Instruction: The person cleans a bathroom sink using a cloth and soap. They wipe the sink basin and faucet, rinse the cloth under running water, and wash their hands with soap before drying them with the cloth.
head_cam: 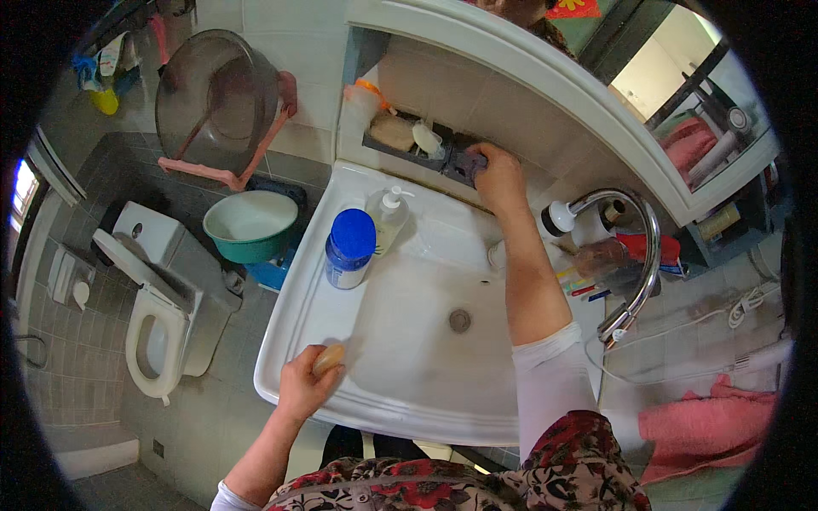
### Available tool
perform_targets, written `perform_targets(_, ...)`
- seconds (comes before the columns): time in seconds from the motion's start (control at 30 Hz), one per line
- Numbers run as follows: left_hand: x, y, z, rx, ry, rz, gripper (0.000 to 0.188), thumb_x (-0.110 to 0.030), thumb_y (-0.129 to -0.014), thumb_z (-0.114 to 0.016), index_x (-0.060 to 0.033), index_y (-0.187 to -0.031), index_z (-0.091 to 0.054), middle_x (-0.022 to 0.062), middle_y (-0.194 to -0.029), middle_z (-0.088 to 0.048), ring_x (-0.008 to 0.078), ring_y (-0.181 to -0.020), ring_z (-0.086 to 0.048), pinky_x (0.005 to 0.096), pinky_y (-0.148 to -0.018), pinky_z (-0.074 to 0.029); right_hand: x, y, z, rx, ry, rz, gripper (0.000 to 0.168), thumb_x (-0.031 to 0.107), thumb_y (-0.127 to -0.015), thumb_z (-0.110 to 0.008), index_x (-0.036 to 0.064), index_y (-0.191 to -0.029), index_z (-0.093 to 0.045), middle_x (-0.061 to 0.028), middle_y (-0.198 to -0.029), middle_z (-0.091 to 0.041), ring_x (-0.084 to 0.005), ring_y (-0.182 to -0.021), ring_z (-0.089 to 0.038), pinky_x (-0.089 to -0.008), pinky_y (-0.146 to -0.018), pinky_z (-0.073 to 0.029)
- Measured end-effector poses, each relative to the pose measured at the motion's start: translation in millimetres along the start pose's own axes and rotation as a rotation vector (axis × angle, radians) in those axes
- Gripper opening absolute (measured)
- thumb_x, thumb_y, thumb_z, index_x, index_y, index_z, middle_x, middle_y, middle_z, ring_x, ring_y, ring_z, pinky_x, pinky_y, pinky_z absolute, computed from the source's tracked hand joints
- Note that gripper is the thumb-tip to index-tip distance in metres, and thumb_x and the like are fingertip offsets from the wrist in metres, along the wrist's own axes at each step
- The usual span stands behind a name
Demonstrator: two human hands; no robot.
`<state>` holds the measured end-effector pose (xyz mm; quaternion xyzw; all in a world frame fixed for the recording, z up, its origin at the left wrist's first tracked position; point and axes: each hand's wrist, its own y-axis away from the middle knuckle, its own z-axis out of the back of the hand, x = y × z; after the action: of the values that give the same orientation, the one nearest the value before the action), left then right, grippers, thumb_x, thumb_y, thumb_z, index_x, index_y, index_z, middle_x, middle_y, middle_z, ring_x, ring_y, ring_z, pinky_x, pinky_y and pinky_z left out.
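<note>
My left hand [310, 381] holds a yellowish bar of soap [328, 359] between thumb and fingers, over the left front rim of the white washbasin [409, 358]. Reaching up to the shelf recess behind the basin, my right hand [497, 175] grips a dark grey object [470, 167], perhaps a soap dish part; its far side is hidden by the fingers. Just left of it, a dark tray [402, 151] holds a beige sponge-like piece [392, 131] and a white piece of soap [427, 139]. A blue-lidded container [350, 249] and a clear pump bottle [388, 217] stand on the basin's left ledge.
A curved chrome faucet [653, 243] arches on the right, with toothbrushes and a red tube [648, 249] close by. The white mirror cabinet's edge [511, 48] overhangs the recess. Left of the basin are a green basin [250, 246] and a toilet [156, 332]. A pink towel [709, 428] lies at right.
</note>
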<state>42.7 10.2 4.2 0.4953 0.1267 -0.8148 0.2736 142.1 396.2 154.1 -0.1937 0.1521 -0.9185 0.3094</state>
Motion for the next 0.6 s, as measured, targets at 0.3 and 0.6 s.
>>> perform_targets(0.3, 13.3, 1.1, -4.8, -0.010, 0.021, 0.053, 0.028, -0.013, -0.076, -0.072, -0.0001, -0.099, -0.062, 0.0116, -0.085, -0.068, 0.0149, -0.077, -0.064, 0.0301, -0.071, -0.052, -25.8, -17.6, -1.8, -0.062, 0.133, -0.049, 0.031, 0.010, -0.072, -0.063, 0.019, -0.100, -0.072, -0.0175, -0.098, -0.068, -0.0355, -0.090, -0.065, -0.0438, -0.083, -0.050)
perform_targets(0.6, 1.3, -0.5, -1.9, -0.016, 0.063, 0.053, 0.029, -0.015, -0.076, -0.073, -0.0023, -0.100, -0.062, 0.0163, -0.081, -0.067, 0.0268, -0.073, -0.067, 0.0332, -0.068, -0.052, -23.9, -13.4, 23.5, -0.023, 0.234, -0.079, 0.032, 0.002, -0.074, -0.059, 0.013, -0.101, -0.071, -0.0181, -0.102, -0.067, -0.0349, -0.091, -0.065, -0.0411, -0.081, -0.049)
